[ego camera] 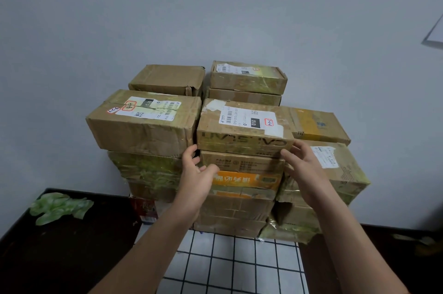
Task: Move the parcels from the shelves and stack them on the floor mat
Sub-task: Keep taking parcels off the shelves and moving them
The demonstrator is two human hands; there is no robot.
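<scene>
The left hand [195, 173] was open, fingers loosely spread and holding nothing, its fingertips up by the lower left corner of the top box [242, 130]. The right hand [304, 166] was open too, fingers straight and fanned at the box's lower right corner. Whether either hand's fingertips actually touched the cardboard was hard to tell from this angle; neither was curled round it.

The top box sat on the middle column of the stack, a white label [249, 119] on its upper face and its front edge facing the person. Directly under it lay a plain box [242, 161], then an orange box [249, 181], partly hidden by the left hand, with more cartons below.

Just to the left, a larger labelled box [143, 123] sat at about the same height, its side close against the top box. To the right lay a box with yellow tape [316, 125], and lower down another labelled box [340, 169]. Two rear boxes [167, 79] [247, 76] stood behind, against the wall [215, 5].

The whole stack rested on the far end of the checked mat [239, 265]. Green leaves [60, 207] lay on the dark floor [60, 257] to the left.
</scene>
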